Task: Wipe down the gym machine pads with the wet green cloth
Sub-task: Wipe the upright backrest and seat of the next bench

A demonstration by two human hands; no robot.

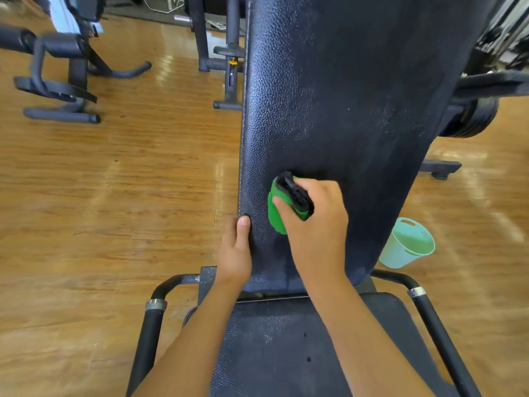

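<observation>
Right now, right hand [312, 222] grips bunched green cloth [276, 213] against back pad [343, 96], frame centre; left hand [236, 253] clasps pad's left edge, thumb on top, lower centre; both forearms reach fwd.

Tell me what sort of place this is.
Most likely a gym: a long black pad on a bench frame, another machine on the wood floor, and weight plates at right.

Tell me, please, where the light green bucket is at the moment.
In the head view the light green bucket sits on the wooden floor at the right, beside the back pad's lower right edge.
</observation>
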